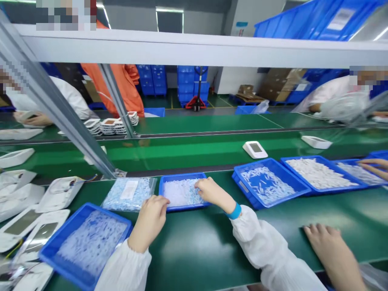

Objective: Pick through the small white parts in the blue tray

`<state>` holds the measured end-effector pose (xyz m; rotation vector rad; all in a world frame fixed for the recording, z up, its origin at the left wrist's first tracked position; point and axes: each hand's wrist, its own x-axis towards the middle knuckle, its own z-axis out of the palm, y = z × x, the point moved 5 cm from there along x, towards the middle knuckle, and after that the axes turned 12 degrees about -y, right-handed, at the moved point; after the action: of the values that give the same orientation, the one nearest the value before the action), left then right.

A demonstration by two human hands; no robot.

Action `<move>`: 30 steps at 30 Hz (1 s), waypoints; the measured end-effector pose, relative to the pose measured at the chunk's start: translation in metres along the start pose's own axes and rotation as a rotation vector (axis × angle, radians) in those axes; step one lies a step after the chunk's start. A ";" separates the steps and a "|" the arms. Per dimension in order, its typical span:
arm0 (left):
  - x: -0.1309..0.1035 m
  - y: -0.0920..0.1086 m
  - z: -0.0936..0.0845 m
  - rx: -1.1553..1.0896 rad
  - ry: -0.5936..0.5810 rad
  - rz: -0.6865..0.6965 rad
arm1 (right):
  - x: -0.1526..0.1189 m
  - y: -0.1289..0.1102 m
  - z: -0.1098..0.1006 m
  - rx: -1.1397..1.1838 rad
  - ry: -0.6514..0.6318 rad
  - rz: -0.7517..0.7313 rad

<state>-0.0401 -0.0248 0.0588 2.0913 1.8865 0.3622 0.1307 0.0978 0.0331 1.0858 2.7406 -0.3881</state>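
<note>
A small blue tray [168, 182] of tiny white parts lies on the green bench in front of me. My left hand [150, 220] is curled against its near left corner, fingers on the rim. My right hand [212, 192], with a blue wristband, reaches over the tray's right side, fingertips down in the white parts [180, 193]. Whether it holds any is hidden. Both arms are in white sleeves.
A clear bag of small parts [129, 194] lies left of the tray, and a bigger blue tray [85, 242] sits at front left. White device shells [27, 218] are piled far left. Three blue trays [266, 184] stand right. Another person's hand [330, 250] rests at lower right.
</note>
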 end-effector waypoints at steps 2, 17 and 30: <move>0.008 -0.007 -0.008 0.051 -0.022 -0.030 | 0.011 0.000 0.003 -0.063 -0.067 0.015; 0.123 -0.001 0.040 0.164 -0.355 0.042 | 0.011 0.010 -0.014 0.078 0.146 -0.155; 0.126 -0.004 0.028 -0.669 0.029 0.076 | 0.031 0.013 -0.002 1.046 0.359 -0.182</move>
<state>-0.0197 0.0996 0.0302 1.6973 1.4228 0.9009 0.1171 0.1271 0.0252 1.1290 2.9255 -1.9695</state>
